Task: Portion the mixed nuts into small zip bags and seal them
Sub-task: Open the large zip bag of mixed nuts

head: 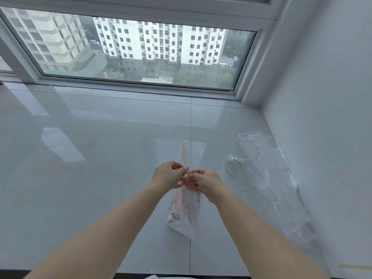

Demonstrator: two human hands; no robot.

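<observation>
Hands meet over the middle of a glossy white bench (80,137) in the head view, both arms reaching in from the bottom edge. The left hand (168,175) pinches one side of the top strip of a clear zip bag (187,214), fingers curled in toward the thumb; the right hand (205,183) pinches the other side, its fingers likewise curled round the plastic. A red-lined zip strip (184,156) runs up from between the two hands and stands above them, edge-on to the camera. Below the hands the bag hangs down toward the bench, and mixed nuts (177,208), seen as dark and orange-pink pieces through the plastic, sit in its lower part; whether its bottom corner touches the bench cannot be told. To the right, well apart from the hands, a ribbed clear glass (239,160) stands upright on the bench. Just behind and beside it lies a loose heap of clear plastic bags (281,184) with thin red lines, stretching along the foot of the white wall (322,97) toward the camera. Beyond the bench a wide window (130,49) looks out on tall white apartment blocks (161,41) and green treetops. A dark seam (190,121) in the bench surface runs straight from the window side toward the bag.
</observation>
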